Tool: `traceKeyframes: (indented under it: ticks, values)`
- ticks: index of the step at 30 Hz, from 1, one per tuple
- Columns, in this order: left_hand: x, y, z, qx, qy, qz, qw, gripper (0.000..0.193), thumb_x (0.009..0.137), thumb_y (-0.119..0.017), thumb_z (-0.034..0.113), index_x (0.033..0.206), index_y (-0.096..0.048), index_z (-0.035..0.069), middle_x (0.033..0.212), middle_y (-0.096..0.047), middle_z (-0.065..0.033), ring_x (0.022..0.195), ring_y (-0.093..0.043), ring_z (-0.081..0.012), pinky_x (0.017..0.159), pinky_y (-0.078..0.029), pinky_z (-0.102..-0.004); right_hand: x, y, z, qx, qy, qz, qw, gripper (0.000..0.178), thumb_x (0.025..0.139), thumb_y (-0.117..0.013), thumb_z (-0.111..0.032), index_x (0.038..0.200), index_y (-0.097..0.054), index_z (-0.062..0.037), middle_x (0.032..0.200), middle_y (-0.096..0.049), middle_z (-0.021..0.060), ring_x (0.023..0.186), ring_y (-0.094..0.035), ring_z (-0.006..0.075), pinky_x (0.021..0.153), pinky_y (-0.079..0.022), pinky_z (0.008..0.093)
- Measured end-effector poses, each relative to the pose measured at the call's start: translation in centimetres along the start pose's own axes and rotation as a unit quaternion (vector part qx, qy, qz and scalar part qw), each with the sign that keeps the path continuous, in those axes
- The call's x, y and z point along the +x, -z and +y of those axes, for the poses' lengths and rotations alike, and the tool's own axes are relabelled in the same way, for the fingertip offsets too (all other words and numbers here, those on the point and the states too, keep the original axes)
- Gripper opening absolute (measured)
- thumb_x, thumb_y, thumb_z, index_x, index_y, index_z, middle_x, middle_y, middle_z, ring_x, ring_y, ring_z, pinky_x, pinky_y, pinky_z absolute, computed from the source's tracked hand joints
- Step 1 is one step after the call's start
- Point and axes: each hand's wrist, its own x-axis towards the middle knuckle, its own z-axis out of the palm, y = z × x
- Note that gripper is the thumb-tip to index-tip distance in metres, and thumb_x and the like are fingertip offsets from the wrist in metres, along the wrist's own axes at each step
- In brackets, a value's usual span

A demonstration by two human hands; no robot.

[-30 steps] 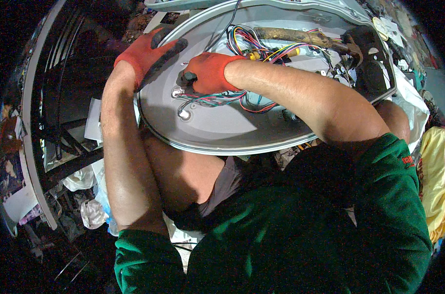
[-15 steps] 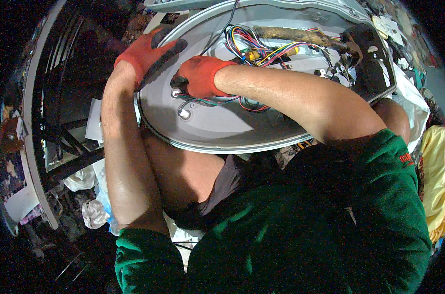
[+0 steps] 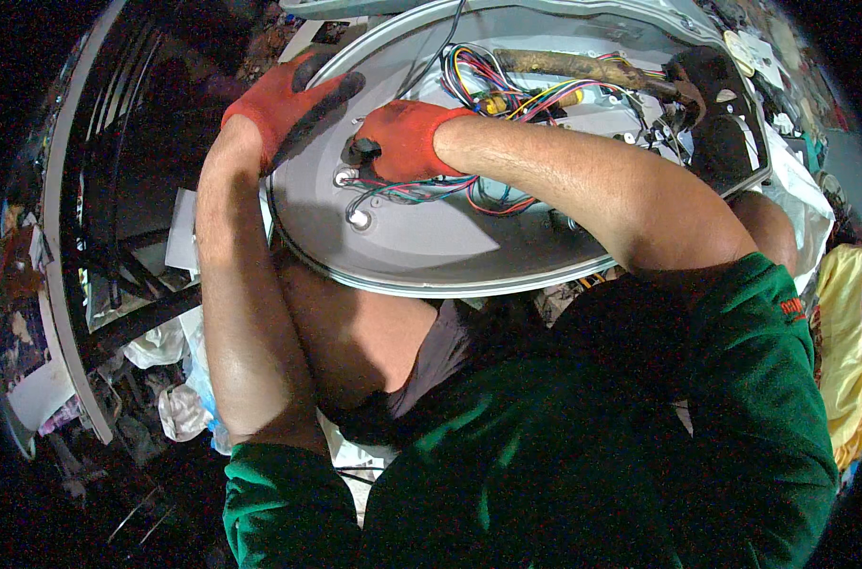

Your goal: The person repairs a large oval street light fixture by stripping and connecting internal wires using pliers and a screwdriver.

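Grey housing (image 3: 407, 254): long axis left-to-right, rounded end pointing left. Left hand (image 3: 284, 106) spread at left edge; right hand (image 3: 404, 142) curled inside (pinch on wires (image 3: 414, 195): cannot tell).

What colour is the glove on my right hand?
That glove is orange-red and dark grey, shown best in the head view.

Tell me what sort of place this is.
Likely a cluttered workshop, though dark edges hide much: colored wires in an open gray shell, red gloves, and crumpled plastic at the left.
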Motion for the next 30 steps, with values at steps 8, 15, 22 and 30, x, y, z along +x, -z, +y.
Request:
traceKeyframes:
  ticks: [8, 15, 22, 30]
  values:
    - [-0.1, 0.4, 0.5, -0.005, 0.010, -0.016, 1.000, 0.064, 0.085, -0.069, 0.041, 0.137, -0.049, 0.009, 0.113, -0.067, -0.0153, 0.097, -0.064, -0.0193, 0.084, -0.052, -0.0341, 0.9, -1.2, -0.2, -0.005, 0.009, 0.028, 1.000, 0.036, 0.080, -0.060, -0.021, 0.114, -0.068, -0.0120, 0.114, -0.066, 0.0163, 0.108, -0.061, 0.0339, 0.094, -0.048, 0.0403]
    - [-0.2, -0.1, -0.4, -0.048, -0.042, -0.011, 0.998, 0.061, 0.088, -0.067, 0.040, 0.135, -0.051, 0.005, 0.123, -0.061, -0.0151, 0.106, -0.061, -0.0218, 0.090, -0.048, -0.0314, 0.4, -0.9, -0.8, -0.005, -0.010, 0.055, 0.998, 0.035, 0.080, -0.059, -0.020, 0.114, -0.068, -0.0134, 0.115, -0.066, 0.0157, 0.109, -0.061, 0.0332, 0.095, -0.047, 0.0403]
    - [0.7, -0.3, -1.3, -0.088, 0.003, -0.030, 0.996, 0.064, 0.085, -0.068, 0.043, 0.136, -0.051, 0.007, 0.114, -0.067, -0.0146, 0.093, -0.065, -0.0191, 0.081, -0.052, -0.0325, 0.3, 0.1, 0.2, -0.020, -0.009, -0.007, 1.000, 0.037, 0.080, -0.059, -0.022, 0.114, -0.068, -0.0138, 0.117, -0.065, 0.0144, 0.110, -0.061, 0.0336, 0.096, -0.047, 0.0403]
    - [0.0, 0.1, 0.0, -0.045, 0.015, -0.018, 0.999, 0.059, 0.086, -0.068, 0.041, 0.133, -0.053, 0.008, 0.112, -0.067, -0.0137, 0.092, -0.064, -0.0175, 0.080, -0.053, -0.0323, 0.7, -0.7, 0.0, -0.012, 0.005, 0.010, 1.000, 0.036, 0.080, -0.060, -0.021, 0.115, -0.068, -0.0147, 0.117, -0.065, 0.0150, 0.110, -0.061, 0.0328, 0.093, -0.048, 0.0414]
